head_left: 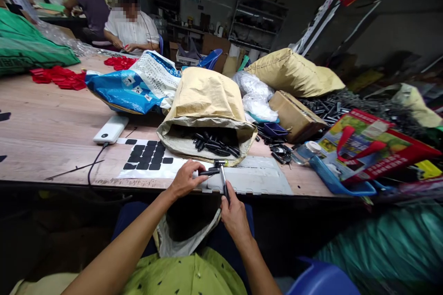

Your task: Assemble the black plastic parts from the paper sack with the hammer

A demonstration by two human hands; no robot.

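Observation:
My right hand [235,216] is closed round the dark handle of a small hammer [223,176], its head up near the mouth of a paper sack. Pinched in my left hand [185,179] is a slim black part [209,172], lying close to the hammer head over a grey board [256,177]. Inside the open tan sack [211,97] lie many similar black parts [216,144]. A second open sack [188,237] hangs below the table edge, in front of my lap. What else my left fingers may cover is hidden.
Left of the sack lie a white sheet with black pads [147,154] and a white power bank [110,130] with a cable. A blue-and-white bag [134,83] stands behind. On the right are a blue tray [332,177], a jar [306,152] and a colourful bag [374,147]. Two people sit further back.

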